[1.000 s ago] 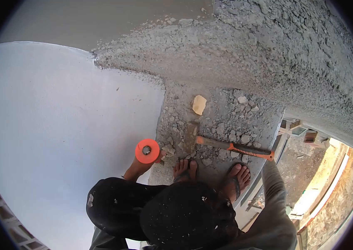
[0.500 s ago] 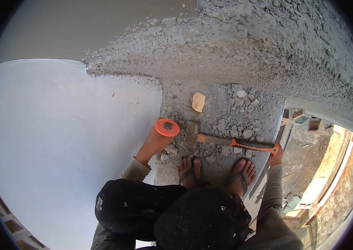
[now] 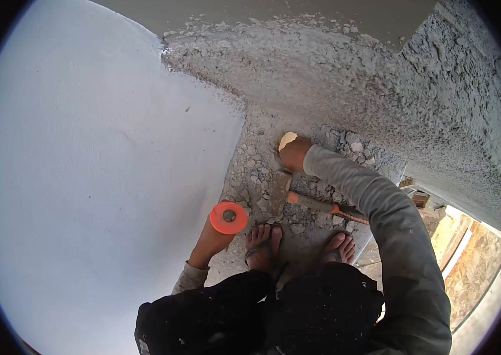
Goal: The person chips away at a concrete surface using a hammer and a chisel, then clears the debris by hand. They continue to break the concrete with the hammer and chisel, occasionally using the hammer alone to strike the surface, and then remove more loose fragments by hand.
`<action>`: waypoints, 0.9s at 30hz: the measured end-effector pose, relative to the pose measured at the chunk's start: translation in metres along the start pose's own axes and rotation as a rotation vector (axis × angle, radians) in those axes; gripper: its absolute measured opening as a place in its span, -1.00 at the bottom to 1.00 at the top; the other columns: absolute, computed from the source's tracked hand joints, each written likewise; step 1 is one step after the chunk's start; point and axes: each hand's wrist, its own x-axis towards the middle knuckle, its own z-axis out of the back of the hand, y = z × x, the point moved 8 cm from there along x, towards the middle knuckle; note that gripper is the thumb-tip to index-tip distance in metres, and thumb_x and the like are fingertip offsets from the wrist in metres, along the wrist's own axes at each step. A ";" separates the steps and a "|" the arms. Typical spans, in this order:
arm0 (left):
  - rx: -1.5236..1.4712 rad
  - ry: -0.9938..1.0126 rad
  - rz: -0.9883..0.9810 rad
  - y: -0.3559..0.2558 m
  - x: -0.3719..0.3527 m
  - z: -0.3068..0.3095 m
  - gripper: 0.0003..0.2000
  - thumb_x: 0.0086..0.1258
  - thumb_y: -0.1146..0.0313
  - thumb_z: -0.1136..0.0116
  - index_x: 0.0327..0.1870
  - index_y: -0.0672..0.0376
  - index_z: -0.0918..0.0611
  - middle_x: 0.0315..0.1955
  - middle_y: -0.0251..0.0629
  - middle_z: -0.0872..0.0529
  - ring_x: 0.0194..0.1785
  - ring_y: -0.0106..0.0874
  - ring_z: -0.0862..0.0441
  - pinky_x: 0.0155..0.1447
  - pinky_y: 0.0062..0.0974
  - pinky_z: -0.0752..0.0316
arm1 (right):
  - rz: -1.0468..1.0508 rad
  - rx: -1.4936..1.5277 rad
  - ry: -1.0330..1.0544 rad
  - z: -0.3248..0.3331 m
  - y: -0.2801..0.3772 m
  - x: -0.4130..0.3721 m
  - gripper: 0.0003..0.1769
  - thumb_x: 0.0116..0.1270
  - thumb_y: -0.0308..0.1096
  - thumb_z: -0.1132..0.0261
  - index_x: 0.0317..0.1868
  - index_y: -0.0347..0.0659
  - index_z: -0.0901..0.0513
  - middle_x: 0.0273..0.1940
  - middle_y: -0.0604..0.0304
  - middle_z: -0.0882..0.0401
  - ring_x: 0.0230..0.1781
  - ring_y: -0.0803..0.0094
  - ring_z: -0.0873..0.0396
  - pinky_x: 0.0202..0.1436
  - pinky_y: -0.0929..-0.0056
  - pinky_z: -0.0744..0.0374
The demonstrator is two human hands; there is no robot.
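Note:
My left hand is closed around a chisel under its round orange hand guard. The chisel's grey striking end points up at me, and its shaft is hidden below. My right hand is down at the rubble, closed at a pale yellow flat piece that shows past its knuckles; the fingertips are hidden. A club hammer with a dusty head and a black-and-orange handle lies on the ledge between my right forearm and my feet, the handle's end covered by my sleeve.
Broken concrete bits litter the narrow ledge. My sandalled feet stand on it. A smooth whitish wall borders the left, rough chipped concrete the far side. Past the right edge the ground lies far below.
My right hand has let go of the hammer handle and reached forward and left to the pale piece. The chisel in my left hand has come slightly nearer me. The view has turned.

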 end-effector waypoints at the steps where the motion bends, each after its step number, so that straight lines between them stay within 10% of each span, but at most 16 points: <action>1: 0.035 -0.027 -0.041 -0.004 -0.006 0.007 -0.74 0.20 0.57 -0.28 -0.09 0.29 -0.57 -0.13 -0.19 -0.65 -0.02 -0.28 -0.62 0.11 -0.40 -0.50 | 0.009 -0.014 0.005 0.008 -0.008 0.018 -0.73 0.19 -0.35 -0.29 -0.12 -0.25 -0.74 -0.11 -0.08 -0.71 -0.11 0.03 -0.68 -0.04 0.11 -0.61; 7: -0.122 -0.098 0.017 0.021 -0.059 0.020 -0.72 0.17 0.59 -0.28 -0.08 0.28 -0.57 -0.12 -0.18 -0.64 -0.01 -0.26 -0.62 0.11 -0.42 -0.49 | 0.167 -0.300 0.526 -0.049 -0.011 0.065 -0.67 0.28 -0.28 -0.23 -0.07 -0.29 -0.76 -0.02 -0.03 -0.72 -0.09 0.08 -0.68 0.00 0.09 -0.59; 27: -0.232 -0.187 0.197 0.075 -0.104 0.022 -0.73 0.18 0.61 -0.27 -0.09 0.30 -0.58 -0.11 -0.14 -0.61 -0.01 -0.23 -0.61 0.08 -0.39 -0.50 | 0.072 0.029 0.013 0.010 0.001 -0.022 -0.81 0.15 -0.44 -0.23 -0.33 -0.37 -0.72 -0.31 -0.08 -0.73 -0.23 -0.07 -0.71 -0.16 0.06 -0.63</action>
